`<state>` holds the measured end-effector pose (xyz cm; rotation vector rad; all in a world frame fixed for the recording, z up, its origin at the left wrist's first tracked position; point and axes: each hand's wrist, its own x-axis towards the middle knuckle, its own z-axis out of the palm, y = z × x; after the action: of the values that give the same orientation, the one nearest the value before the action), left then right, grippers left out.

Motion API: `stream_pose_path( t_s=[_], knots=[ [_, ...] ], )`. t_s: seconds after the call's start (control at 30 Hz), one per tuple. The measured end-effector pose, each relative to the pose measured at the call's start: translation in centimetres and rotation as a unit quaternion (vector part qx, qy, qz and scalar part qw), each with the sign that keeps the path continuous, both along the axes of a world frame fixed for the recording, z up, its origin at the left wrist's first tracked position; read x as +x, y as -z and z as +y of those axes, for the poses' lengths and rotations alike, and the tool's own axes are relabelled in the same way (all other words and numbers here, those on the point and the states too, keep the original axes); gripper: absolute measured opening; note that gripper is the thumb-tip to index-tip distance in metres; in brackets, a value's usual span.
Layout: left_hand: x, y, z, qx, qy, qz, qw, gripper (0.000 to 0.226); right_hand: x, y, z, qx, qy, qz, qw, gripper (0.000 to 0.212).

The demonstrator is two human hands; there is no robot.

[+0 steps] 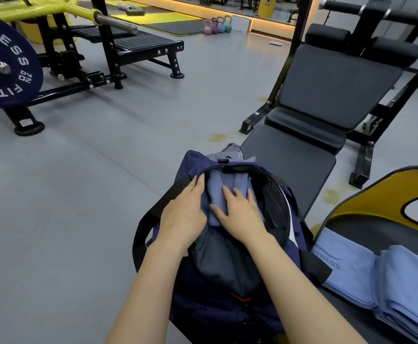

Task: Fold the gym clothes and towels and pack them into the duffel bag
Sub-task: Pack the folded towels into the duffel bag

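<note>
A navy duffel bag (203,306) stands open on the near end of a black bench, its zip mouth facing up. Inside lie a folded light-blue towel (217,192) and a dark grey garment (217,259) below it. My left hand (183,209) rests at the left side of the towel, fingers reaching the bag's rim. My right hand (240,212) presses flat on the towel with fingers spread. To the right, on the bench, sit folded light-blue towels (366,279), one with a printed logo.
The black adjustable bench (327,95) stretches away ahead right. A yellow-and-black machine part (366,197) rises at the right. A rack with a blue weight plate (1,63) and a yellow bar stands far left. Grey floor spreads to the left, and kettlebells (217,26) line the back wall.
</note>
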<state>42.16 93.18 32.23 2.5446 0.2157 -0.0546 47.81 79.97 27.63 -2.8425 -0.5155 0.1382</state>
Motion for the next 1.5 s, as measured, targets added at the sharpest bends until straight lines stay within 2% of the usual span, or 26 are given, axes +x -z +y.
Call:
stream_pose_path(
  t_s=[0.1, 0.23, 0.3, 0.37, 0.43, 0.53, 0.63, 0.7, 0.8, 0.93, 1.1, 1.23, 1.33, 1.47, 1.5],
  knots=[
    [0.0, 0.0, 0.0, 0.003, -0.003, -0.001, 1.0, 0.077, 0.2, 0.6, 0.1, -0.062, -0.058, -0.004, 0.996, 0.052],
    [-0.1, -0.1, 0.1, -0.001, -0.001, 0.004, 1.0, 0.078, 0.3, 1.4, -0.4, -0.093, -0.047, 0.095, 0.99, 0.06],
    [-0.1, -0.2, 0.1, -0.003, -0.001, 0.005, 1.0, 0.078, 0.2, 1.5, -0.6, -0.104, -0.048, 0.112, 0.987, 0.061],
    [0.0, -0.2, 0.1, -0.002, -0.001, 0.001, 1.0, 0.077, 0.4, 1.4, -0.5, -0.117, -0.059, 0.101, 0.986, 0.056],
    [0.0, 0.0, 0.1, 0.003, -0.002, -0.003, 1.0, 0.077, 0.9, 1.1, -0.6, -0.131, -0.083, 0.048, 0.987, 0.05],
    [-0.1, 0.1, 0.1, 0.006, 0.0, -0.006, 1.0, 0.077, 1.2, 0.6, -1.0, -0.092, -0.117, 0.009, 0.989, 0.045],
    [0.0, -0.1, 0.1, 0.009, 0.0, -0.001, 1.0, 0.077, 0.5, 0.4, -1.2, -0.012, -0.086, 0.028, 0.996, 0.05],
    [0.0, -0.1, 0.1, 0.011, 0.0, -0.001, 1.0, 0.077, -0.1, 0.4, -0.7, -0.01, -0.068, -0.005, 0.998, 0.052],
    [0.0, -0.1, 0.0, 0.012, -0.001, -0.003, 1.0, 0.077, -0.4, 0.7, 0.8, -0.038, -0.059, -0.051, 0.996, 0.034],
    [0.0, -0.1, -0.1, 0.016, 0.004, -0.007, 1.0, 0.078, -0.6, 0.6, 1.6, -0.033, -0.019, -0.058, 0.998, 0.017],
    [0.0, 0.1, 0.0, 0.021, 0.003, -0.011, 1.0, 0.078, -0.4, -0.6, 2.2, 0.018, 0.055, -0.031, 0.998, 0.022],
    [0.0, 0.1, 0.1, 0.015, 0.003, -0.009, 1.0, 0.078, -0.8, 0.2, 2.1, -0.022, 0.002, -0.027, 0.999, 0.026],
    [0.0, 0.2, 0.2, 0.017, 0.003, -0.007, 1.0, 0.079, -0.1, 0.5, 1.8, 0.029, 0.013, -0.011, 0.999, 0.042],
    [-0.1, 0.2, 0.3, 0.011, 0.002, -0.014, 1.0, 0.078, 1.4, 0.9, 1.1, 0.063, 0.012, -0.052, 0.997, 0.033],
    [0.0, 0.2, 0.3, 0.01, 0.003, -0.016, 1.0, 0.077, 1.7, 1.1, 1.1, 0.04, -0.006, -0.048, 0.998, 0.04]
  ],
)
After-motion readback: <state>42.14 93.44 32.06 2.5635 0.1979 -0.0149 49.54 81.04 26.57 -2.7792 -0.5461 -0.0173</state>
